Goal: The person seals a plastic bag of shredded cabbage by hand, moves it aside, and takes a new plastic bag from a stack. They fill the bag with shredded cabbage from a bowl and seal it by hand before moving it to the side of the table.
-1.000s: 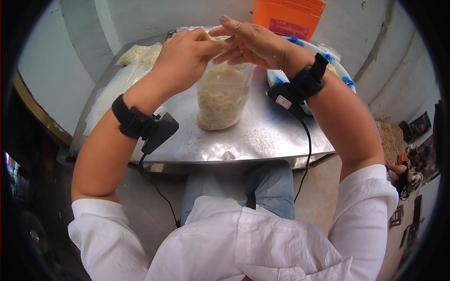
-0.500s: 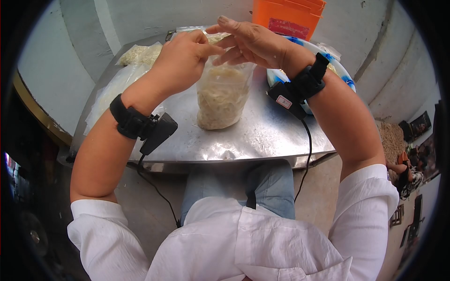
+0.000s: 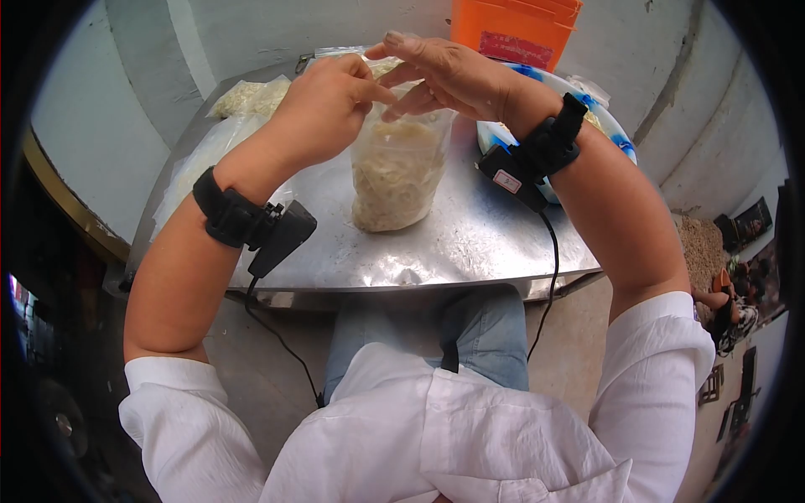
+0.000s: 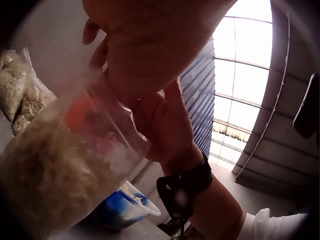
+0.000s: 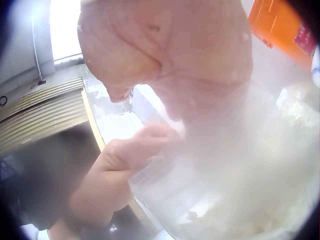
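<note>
Hands (image 3: pixel 319 109) (image 3: pixel 463 80) seem to touch the bag (image 3: pixel 398 180), red label (image 3: pixel 516 50) illegible.

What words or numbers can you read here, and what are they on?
Red label on the orange bin: rows of marks, too blurred to read.
White sticker on the black wrist camera: has a mark, too small to read.
So I can't read any words or numbers for sure.

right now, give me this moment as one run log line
clear bag: filled, upright on metal table | left hand: pinches its top edge | right hand: fingers extended near its top
</note>
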Demonstrator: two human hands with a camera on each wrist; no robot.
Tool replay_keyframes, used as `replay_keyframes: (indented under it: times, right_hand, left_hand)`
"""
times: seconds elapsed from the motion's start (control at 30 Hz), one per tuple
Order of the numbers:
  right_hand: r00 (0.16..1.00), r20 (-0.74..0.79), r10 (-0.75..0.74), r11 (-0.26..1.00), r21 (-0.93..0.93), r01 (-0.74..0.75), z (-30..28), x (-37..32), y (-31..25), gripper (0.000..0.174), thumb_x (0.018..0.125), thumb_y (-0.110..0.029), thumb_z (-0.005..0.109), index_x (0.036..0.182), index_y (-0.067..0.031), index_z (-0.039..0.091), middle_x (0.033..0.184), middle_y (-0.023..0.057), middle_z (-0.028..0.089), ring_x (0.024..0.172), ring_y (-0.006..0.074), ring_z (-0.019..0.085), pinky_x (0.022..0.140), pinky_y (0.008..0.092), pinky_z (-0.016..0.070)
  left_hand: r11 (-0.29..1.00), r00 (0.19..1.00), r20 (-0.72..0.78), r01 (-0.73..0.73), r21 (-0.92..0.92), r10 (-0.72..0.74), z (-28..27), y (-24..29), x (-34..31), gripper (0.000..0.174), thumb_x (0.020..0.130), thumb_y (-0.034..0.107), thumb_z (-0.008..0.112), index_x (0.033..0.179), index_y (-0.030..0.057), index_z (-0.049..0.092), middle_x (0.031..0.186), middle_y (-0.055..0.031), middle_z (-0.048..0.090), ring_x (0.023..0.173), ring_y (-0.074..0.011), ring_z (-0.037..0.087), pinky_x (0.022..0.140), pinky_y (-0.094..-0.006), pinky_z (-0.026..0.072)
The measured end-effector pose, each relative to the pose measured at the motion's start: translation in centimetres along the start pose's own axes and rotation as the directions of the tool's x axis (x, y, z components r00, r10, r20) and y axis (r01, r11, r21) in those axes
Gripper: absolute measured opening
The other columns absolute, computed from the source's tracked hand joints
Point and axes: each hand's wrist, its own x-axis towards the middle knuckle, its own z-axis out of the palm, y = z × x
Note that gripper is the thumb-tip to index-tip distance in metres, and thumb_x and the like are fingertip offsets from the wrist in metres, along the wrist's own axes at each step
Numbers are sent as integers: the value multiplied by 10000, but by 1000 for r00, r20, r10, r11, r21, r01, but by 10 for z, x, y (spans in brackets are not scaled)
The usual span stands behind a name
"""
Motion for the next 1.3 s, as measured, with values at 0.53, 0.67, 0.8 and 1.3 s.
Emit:
replay_keyframes:
  times: [0.53, 0.67, 0.8, 1.3]
  right_hand:
    - [1000, -5, -21, 1000, 15, 21, -1, 2, 2, 847, 790, -670, 416, 1293, 7, 339, 1185, 258, 487, 995, 329, 586, 937, 379, 421]
    - [1000, 3, -26, 1000, 5, 26, -2, 3, 2, 843, 793, -666, 417, 1291, 10, 339, 1198, 268, 468, 991, 340, 586, 934, 380, 425]
    - [1000, 1, -2, 999, 41, 2, -2, 3, 1, 836, 801, -663, 404, 1289, 13, 339, 1217, 275, 446, 1001, 347, 579, 932, 389, 425]
    - [1000, -5, 24, 998, 53, -23, 0, 1, -2, 834, 805, -667, 390, 1298, 4, 347, 1210, 267, 464, 996, 337, 584, 905, 399, 446]
  left_hand:
    - [995, 996, 43, -77, 71, 74, -5, 2, -1, 265, 740, -55, 546, 834, 143, 694, 920, -18, 524, 895, -212, 489, 800, -324, 418]
    - [991, 989, 116, -98, 89, 87, -8, 3, -3, 291, 730, -63, 551, 847, 160, 698, 923, -14, 526, 891, -216, 491, 800, -326, 420]
    - [996, 993, 75, -88, -5, 88, -7, 0, -1, 302, 720, -70, 558, 848, 164, 699, 915, -11, 524, 890, -216, 487, 795, -330, 421]
    - [994, 990, 93, -102, -47, 106, -12, 2, 1, 228, 703, -85, 551, 751, 108, 664, 915, -2, 500, 870, -207, 472, 788, -322, 414]
